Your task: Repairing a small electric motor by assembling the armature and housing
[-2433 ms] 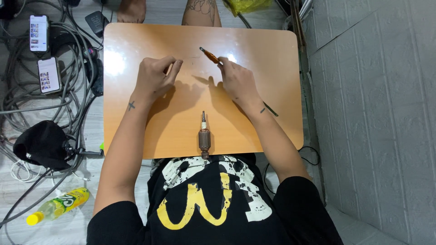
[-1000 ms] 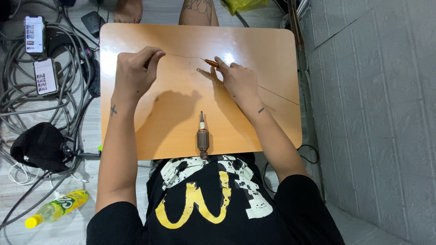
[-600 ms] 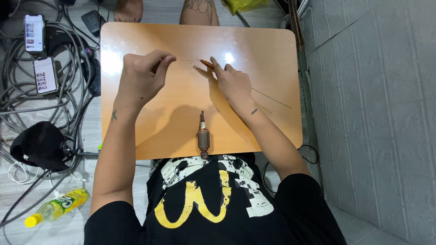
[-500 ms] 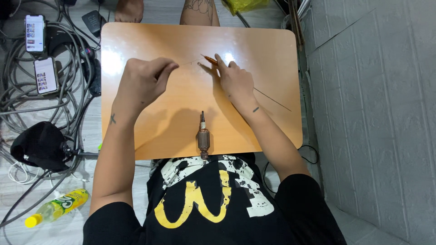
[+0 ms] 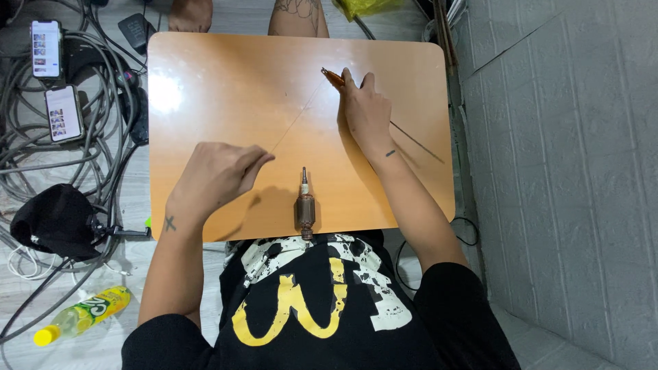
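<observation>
Head view: a small orange-brown table [image 5: 205, 75] with rounded corners stands on a pale plank floor [image 5: 130, 322], with a grey tiled wall [image 5: 569, 171] running along its 3 o'clock side. At 9 o'clock from the table lies a tangle of grey cables [image 5: 41, 147], with two lit phones [image 5: 63, 113] on them and a black cap [image 5: 55, 219] just below. The only container in sight is a yellow-capped drink bottle [image 5: 82, 315] lying on the floor at 8 o'clock; it holds pale yellow-green liquid.

On the table's near edge, at 6 o'clock, a small motor armature [image 5: 305, 209] with copper windings lies with its shaft pointing to 12. The left hand [image 5: 216, 175] is closed, fingertips pinching one end of a thin wire [image 5: 298, 116]. The wire runs taut up toward 1 o'clock to the right hand [image 5: 363, 109], which is curled around an orange-handled tool [image 5: 334, 77] at the far end. A thin line continues from under the right wrist toward 4 o'clock.
</observation>
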